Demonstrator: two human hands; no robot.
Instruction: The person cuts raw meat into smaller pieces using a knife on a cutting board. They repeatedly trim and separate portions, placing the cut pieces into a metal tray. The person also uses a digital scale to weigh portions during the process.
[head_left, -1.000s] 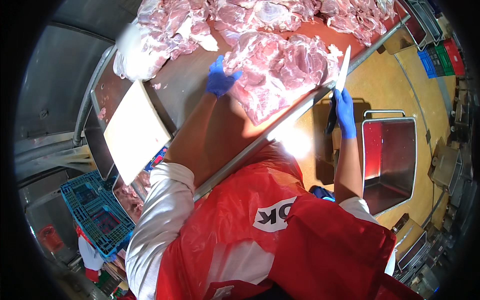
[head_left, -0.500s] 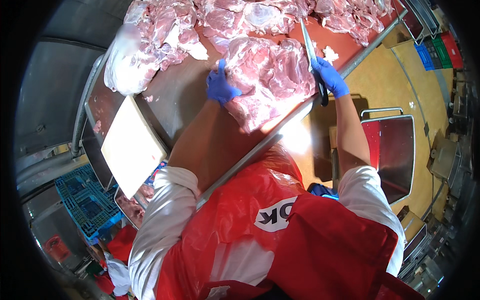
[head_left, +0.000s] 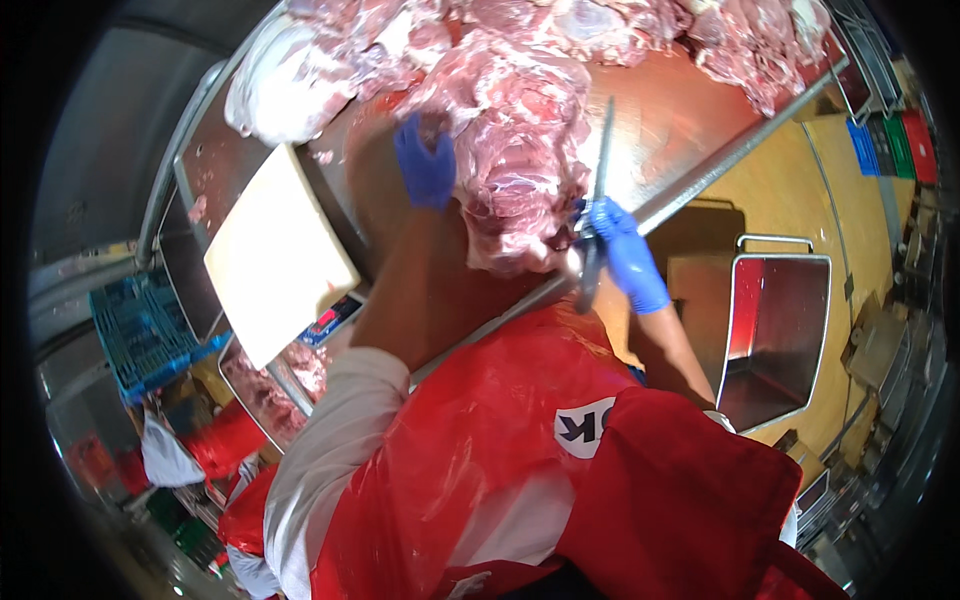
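Observation:
A big slab of raw pink meat lies near the front edge of a steel table. My left hand, in a blue glove, rests on the slab's left side and grips it. A long knife stands in my right hand, also in a blue glove, with its blade pointing away from me along the slab's right edge. I wear a red plastic apron over white sleeves.
More raw meat is piled across the table's far side. A pale cutting board lies to the left. A metal bin stands on the yellow floor at right. A blue crate sits at lower left.
My right hand has brought the knife from beyond the table's edge to the slab's right side. My left hand has stayed on the meat. The view has moved closer to the table.

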